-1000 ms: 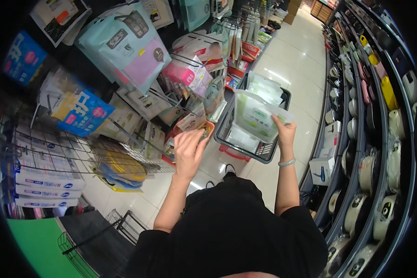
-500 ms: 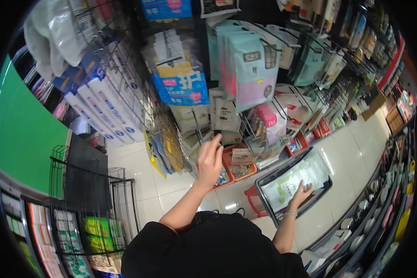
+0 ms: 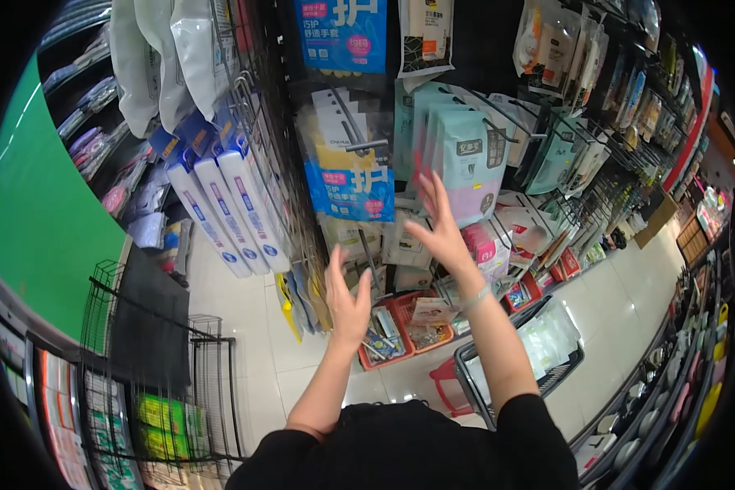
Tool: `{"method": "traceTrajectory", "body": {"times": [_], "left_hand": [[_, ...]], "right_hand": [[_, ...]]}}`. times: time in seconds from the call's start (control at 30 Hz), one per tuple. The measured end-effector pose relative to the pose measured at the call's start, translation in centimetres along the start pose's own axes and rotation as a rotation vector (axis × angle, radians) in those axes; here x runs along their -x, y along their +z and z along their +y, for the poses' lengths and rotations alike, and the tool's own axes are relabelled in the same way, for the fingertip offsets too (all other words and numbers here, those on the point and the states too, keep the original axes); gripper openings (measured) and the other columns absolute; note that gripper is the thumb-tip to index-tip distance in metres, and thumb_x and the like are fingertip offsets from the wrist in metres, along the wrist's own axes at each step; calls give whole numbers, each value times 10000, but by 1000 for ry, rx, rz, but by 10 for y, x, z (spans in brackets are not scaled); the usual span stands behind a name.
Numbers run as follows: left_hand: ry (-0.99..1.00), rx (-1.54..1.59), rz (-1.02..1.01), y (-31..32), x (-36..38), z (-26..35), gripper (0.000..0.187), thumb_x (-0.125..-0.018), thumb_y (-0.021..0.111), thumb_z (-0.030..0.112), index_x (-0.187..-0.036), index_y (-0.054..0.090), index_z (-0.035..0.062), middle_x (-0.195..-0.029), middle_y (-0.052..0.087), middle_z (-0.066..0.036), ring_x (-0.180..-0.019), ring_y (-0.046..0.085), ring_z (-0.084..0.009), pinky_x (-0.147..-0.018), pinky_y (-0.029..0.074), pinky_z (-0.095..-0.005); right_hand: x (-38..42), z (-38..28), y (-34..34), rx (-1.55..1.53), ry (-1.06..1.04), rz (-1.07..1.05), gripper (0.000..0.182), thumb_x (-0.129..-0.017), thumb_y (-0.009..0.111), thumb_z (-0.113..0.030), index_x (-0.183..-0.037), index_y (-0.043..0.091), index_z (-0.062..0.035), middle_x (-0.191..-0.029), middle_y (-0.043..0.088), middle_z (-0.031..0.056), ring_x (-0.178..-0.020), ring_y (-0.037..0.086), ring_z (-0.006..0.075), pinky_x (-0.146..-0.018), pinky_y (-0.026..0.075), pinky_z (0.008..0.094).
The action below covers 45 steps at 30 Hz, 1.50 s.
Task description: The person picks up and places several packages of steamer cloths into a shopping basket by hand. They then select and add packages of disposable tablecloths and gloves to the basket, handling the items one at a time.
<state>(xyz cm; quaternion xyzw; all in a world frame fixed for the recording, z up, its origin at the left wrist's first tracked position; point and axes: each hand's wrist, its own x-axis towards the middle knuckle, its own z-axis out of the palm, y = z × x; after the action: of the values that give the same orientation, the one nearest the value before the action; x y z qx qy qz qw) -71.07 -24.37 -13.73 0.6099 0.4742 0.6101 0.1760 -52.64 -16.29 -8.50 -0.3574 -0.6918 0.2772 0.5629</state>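
Observation:
My left hand (image 3: pixel 348 298) is raised with its fingers apart and nothing in it, in front of the lower hanging packs. My right hand (image 3: pixel 443 233) is up too, empty and spread, close to a row of teal and pink packs (image 3: pixel 471 167) on a hook. Above and between both hands hangs a blue glove pack (image 3: pixel 353 194) on a metal hook. White packs (image 3: pixel 406 245) hang behind the hands, partly covered by them. Whether my right fingertips touch the teal packs, I cannot tell.
A dark basket (image 3: pixel 570 365) holding pale packs stands on a red stool (image 3: pixel 449 388) at the right. Red trays (image 3: pixel 419 322) sit under the hooks. A wire rack (image 3: pixel 212 367) stands at lower left, white boxes (image 3: pixel 238 214) hang at upper left, and shelves line the right.
My right hand has left the packs in the basket and risen to the hanging goods. My left hand has moved slightly down and left. The view has shifted.

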Motion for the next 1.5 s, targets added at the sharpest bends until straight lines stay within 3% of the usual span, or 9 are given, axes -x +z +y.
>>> {"method": "traceTrajectory", "body": {"times": [0.33, 0.47, 0.5, 0.63, 0.7, 0.93, 1.23, 1.37, 1.5], "left_hand": [[-109, 140, -221, -5, 67, -21, 607, -842, 592, 27, -1379, 309, 17, -1000, 628, -150, -859, 603, -200, -768, 482, -304], [-98, 117, -290, -8, 75, -28, 494, -844, 596, 29, -1305, 420, 4, -905, 653, -133, -769, 626, -191, -703, 497, -300], [-99, 117, -290, -9, 75, -30, 494, -844, 596, 29, -1305, 420, 4, -905, 653, -133, -769, 626, -191, -703, 497, -300], [-66, 26, -301, -14, 71, -42, 298, -840, 601, 42, -1133, 571, 0, -828, 665, -126, -738, 651, -206, -680, 503, -305], [-66, 23, -308, -15, 69, -47, 250, -839, 600, 44, -1085, 602, 0, -814, 667, -126, -738, 657, -214, -680, 504, -307], [-67, 36, -331, -16, 71, -46, 208, -832, 601, 48, -1034, 625, 5, -803, 662, -135, -762, 651, -244, -708, 490, -333], [-74, 139, -457, 0, 89, -32, 189, -823, 610, 53, -1003, 642, 3, -834, 660, -146, -787, 638, -280, -719, 482, -347], [111, 106, -493, 11, 93, -30, 176, -827, 609, 50, -989, 649, -6, -813, 677, -146, -738, 664, -242, -681, 501, -317], [47, 156, -601, 21, 99, -17, 144, -826, 603, 48, -942, 654, -19, -856, 669, -167, -795, 652, -300, -712, 493, -361]], "right_hand": [[-144, 5, 29, -343, 192, -37, 1147, -679, 812, -250, -1462, -9, -84, -1428, 259, 292, -1353, 247, 344, -1076, 253, 420], [-162, -1, 22, -518, 193, -136, 1011, -726, 779, -168, -1444, 82, -29, -1285, 463, 220, -1159, 480, 250, -955, 392, 322], [-163, -4, 23, -508, 184, -187, 776, -782, 728, -159, -1391, 276, 5, -1096, 582, 133, -1005, 547, 166, -872, 422, 275], [-152, -5, 37, -588, 295, -198, 445, -852, 658, -190, -1226, 497, -11, -936, 592, 35, -863, 553, 99, -731, 444, 235], [-144, -7, 41, -511, 230, -69, 248, -863, 644, -192, -1027, 577, -18, -903, 597, 20, -817, 524, 86, -715, 419, 232], [-102, -36, 45, -530, 92, 37, 119, -888, 603, -125, -913, 562, -16, -771, 567, -20, -720, 497, 38, -644, 396, 205], [-35, -115, 35, -208, 13, 276, 176, -861, 628, -135, -859, 566, 29, -836, 630, 72, -807, 562, 97, -735, 465, 264], [-9, -137, 17, -221, 36, 289, 141, -863, 625, -109, -861, 564, 17, -827, 628, 57, -787, 560, 79, -708, 465, 246], [23, -145, -11, -230, 57, 331, 105, -859, 628, -79, -856, 553, -6, -826, 620, 38, -786, 551, 56, -705, 450, 210]]}}
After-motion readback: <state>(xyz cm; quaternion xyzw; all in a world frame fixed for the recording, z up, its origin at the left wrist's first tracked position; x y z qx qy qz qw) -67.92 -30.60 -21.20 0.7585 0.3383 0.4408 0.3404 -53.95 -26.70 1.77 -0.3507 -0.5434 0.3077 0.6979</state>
